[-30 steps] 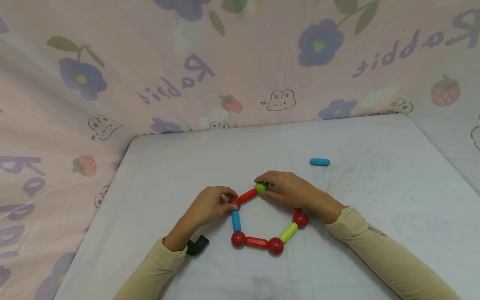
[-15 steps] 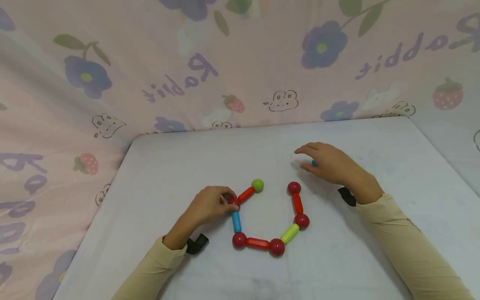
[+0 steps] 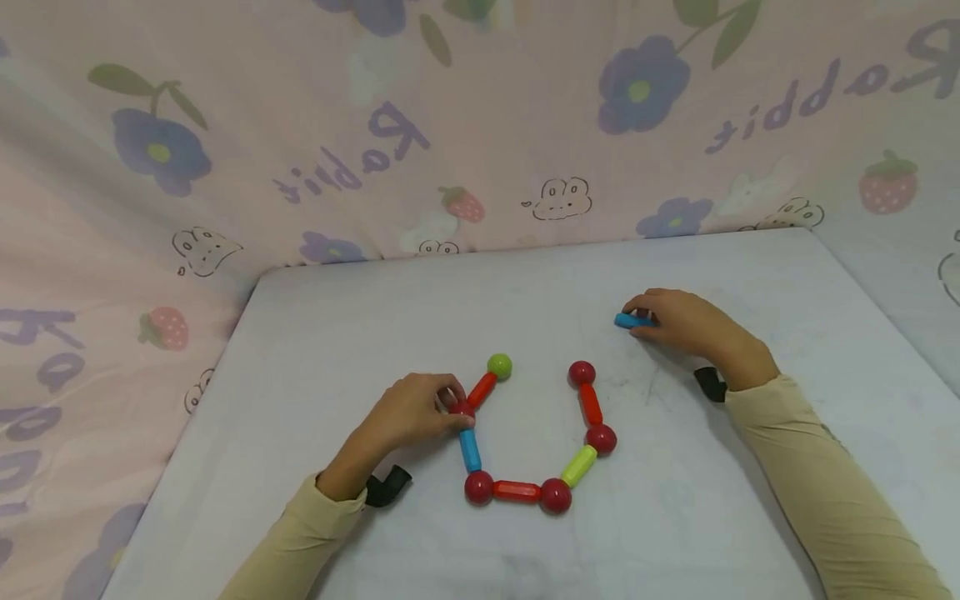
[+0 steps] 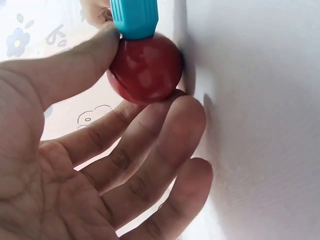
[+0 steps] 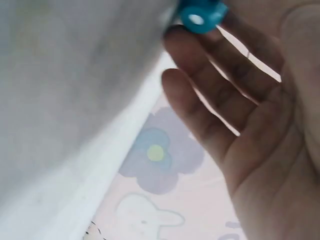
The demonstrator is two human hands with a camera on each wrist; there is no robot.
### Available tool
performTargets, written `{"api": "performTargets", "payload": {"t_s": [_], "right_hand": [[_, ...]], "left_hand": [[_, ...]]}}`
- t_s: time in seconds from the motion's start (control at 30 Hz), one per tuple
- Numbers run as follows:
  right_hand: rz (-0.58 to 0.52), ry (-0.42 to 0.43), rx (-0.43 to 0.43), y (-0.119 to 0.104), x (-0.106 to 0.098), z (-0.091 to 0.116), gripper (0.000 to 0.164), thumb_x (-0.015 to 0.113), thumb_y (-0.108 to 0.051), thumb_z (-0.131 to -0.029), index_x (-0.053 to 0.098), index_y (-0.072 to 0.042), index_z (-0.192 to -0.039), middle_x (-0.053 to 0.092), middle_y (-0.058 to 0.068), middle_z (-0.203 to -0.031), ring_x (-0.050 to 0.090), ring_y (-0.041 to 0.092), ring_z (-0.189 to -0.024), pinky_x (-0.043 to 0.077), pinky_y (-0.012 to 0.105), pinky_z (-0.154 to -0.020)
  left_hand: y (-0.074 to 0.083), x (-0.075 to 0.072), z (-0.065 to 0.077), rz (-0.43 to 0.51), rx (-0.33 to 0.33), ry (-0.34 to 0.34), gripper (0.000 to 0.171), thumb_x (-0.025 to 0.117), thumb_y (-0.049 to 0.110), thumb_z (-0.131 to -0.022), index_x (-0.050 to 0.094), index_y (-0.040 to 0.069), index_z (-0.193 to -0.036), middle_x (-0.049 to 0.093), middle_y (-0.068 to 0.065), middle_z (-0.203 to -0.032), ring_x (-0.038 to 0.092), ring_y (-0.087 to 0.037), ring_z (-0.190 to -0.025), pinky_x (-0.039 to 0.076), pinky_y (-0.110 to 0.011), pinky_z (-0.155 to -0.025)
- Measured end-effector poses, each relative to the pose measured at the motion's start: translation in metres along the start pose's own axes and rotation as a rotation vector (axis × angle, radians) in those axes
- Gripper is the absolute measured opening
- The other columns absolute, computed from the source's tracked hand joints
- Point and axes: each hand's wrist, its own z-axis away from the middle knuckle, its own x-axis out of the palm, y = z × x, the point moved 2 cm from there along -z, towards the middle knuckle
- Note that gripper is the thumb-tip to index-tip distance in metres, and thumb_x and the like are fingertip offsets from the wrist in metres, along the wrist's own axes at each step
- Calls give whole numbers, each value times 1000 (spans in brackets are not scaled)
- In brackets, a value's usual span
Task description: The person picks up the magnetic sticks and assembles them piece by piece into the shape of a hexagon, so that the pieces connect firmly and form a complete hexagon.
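Note:
My left hand [image 3: 416, 410] pinches a red ball [image 4: 146, 69] between thumb and fingers. That ball joins a blue rod [image 3: 469, 450] and a red rod [image 3: 482, 389] tipped with a green ball [image 3: 499, 366]. From the blue rod the chain of balls and rods runs along the front and up the right side, ending at another red ball [image 3: 581, 374]. Between the two end balls lies a gap. Farther back on the right, my right hand [image 3: 686, 327] pinches a loose blue rod [image 3: 624, 320], its holed end [image 5: 202, 17] showing in the right wrist view.
A white-covered table [image 3: 360, 325] lies under everything. Behind it hangs a pink printed cloth [image 3: 480, 125], which also covers the left side. Black wrist straps [image 3: 390, 487] show by both wrists.
My right hand has let go of the green ball, moved back and right, and taken hold of the loose blue rod. The green ball has shifted slightly left; my left hand stays on its red ball.

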Motion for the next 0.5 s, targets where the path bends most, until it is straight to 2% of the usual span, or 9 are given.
{"api": "performTargets", "payload": {"t_s": [0.13,0.23,0.37,0.5], "right_hand": [[-17,19,-4,0,7,1,35,73,-19,-90,67,-4,-121,67,9,-101,63,23,-91,54,48,-86],[-23,35,-13,0,11,3,35,73,-20,-90,67,-4,-121,66,8,-100,62,22,-89,54,47,-84],[-18,52,-31,-3,13,5,35,72,-21,-91,67,-4,-122,65,8,-100,60,21,-87,54,46,-84],[-15,65,-48,-9,11,3,34,72,-21,-92,68,-5,-122,65,8,-103,59,20,-86,54,45,-84]], "left_hand": [[0,3,-1,1,22,4,23,79,39,-83,71,21,-95,68,7,-81,57,-11,-73,46,-27,-62],[2,2,-3,-35,23,25,23,74,42,-87,72,21,-96,69,7,-80,58,-11,-71,46,-26,-62],[9,-1,-9,-83,24,24,28,73,41,-89,71,19,-106,71,4,-86,59,-11,-73,46,-26,-62],[16,-3,-18,-103,53,8,34,74,37,-89,69,16,-115,71,2,-86,59,-11,-69,46,-26,-60]]}}
